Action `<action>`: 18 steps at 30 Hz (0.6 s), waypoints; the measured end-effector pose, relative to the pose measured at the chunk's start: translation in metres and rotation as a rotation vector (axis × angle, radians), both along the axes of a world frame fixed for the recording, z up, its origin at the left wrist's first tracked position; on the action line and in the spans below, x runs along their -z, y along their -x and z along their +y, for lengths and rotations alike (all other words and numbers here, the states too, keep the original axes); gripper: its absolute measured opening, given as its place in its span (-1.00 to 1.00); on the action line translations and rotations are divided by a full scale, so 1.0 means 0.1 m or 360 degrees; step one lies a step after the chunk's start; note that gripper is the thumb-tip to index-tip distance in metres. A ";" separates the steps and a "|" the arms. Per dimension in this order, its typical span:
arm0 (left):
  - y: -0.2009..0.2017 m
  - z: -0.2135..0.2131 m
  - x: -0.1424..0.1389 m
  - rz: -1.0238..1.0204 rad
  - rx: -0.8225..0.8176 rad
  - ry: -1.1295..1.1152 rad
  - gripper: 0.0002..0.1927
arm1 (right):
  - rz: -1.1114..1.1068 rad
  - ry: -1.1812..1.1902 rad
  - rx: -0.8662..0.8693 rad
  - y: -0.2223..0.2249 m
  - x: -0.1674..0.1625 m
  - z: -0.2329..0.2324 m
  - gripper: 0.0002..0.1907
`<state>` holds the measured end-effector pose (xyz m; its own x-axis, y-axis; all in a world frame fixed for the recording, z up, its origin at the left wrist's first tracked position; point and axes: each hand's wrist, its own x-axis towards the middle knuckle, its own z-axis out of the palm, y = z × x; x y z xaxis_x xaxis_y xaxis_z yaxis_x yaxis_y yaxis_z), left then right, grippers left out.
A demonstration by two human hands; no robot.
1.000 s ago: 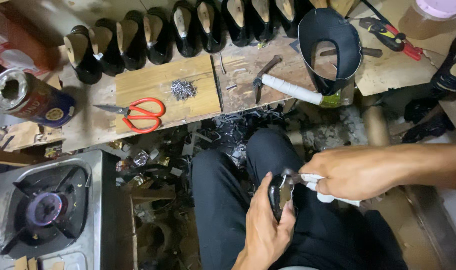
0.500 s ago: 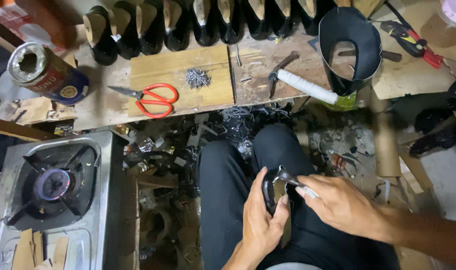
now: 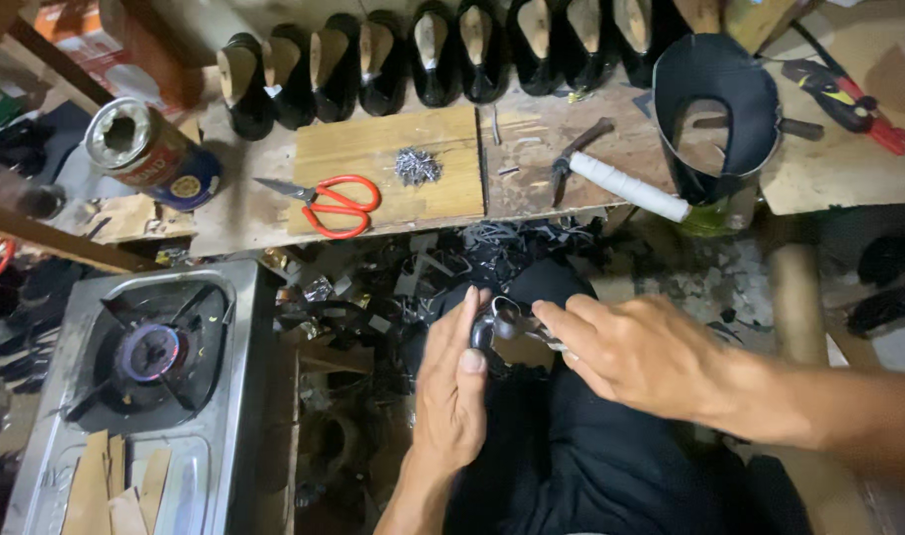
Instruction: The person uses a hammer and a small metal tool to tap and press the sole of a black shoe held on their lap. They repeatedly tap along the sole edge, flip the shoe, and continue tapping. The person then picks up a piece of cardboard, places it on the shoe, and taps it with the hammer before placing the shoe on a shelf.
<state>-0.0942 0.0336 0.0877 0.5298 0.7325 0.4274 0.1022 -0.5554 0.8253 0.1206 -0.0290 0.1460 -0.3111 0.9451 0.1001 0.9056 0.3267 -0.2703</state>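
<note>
Head view: the left hand [image 3: 452,396] is closed around a black shoe [image 3: 502,342] held over the person's lap, palm against its side and thumb lying along the near edge. The right hand [image 3: 626,352] comes in from the right with fingers pressed together on a small metal tool [image 3: 517,319], whose jaws sit at the shoe's top edge; how the tool grips the material cannot be told. The shoe is well apart from the bench, between the two hands. Judged from this, work on the piece is in progress and not finished: the shoe is off the bench and being pulled or pinched at one edge. On the bench, a row of black shoes on lasts [image 3: 443,50] stands along the back. On the board [image 3: 388,163] lie a small heap of tacks [image 3: 416,165] and red scissors [image 3: 329,203]. A hammer [image 3: 621,183] with a white handle lies just beside a black shoe upper [image 3: 715,109]. A tin can [image 3: 145,149] stands at the left, and a gas stove [image 3: 150,357] burns below it. Scraps [image 3: 393,282] litter the floor.
</note>
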 end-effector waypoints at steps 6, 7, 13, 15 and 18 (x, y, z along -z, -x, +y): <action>0.11 -0.03 -0.23 0.0187 0.0082 0.1081 -0.35 | 0.0136 -0.0316 0.0039 0.14 0.31 -0.10 -0.49; 0.09 -0.03 -0.24 0.0118 0.0141 0.1082 -0.37 | 0.0148 -0.0341 0.0050 0.16 0.32 -0.13 -0.49; 0.07 -0.17 -0.22 0.0165 0.0142 0.0867 -0.43 | 0.0879 0.0261 0.0259 0.10 0.11 -0.26 -0.68; 0.07 -0.21 -0.19 0.0195 0.0165 0.0831 -0.42 | 0.0879 0.0768 0.0309 0.00 0.01 -0.27 -0.70; 0.06 -0.23 -0.16 0.0345 0.0180 0.0851 -0.39 | 0.0776 0.1117 0.0279 -0.13 -0.15 -0.21 -0.73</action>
<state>-0.0998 0.0105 0.1041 0.6514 0.7503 -0.1129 0.2641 -0.0848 0.9608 0.1338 -0.0500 0.1615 -0.2298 0.8685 -0.4393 0.6582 -0.1937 -0.7274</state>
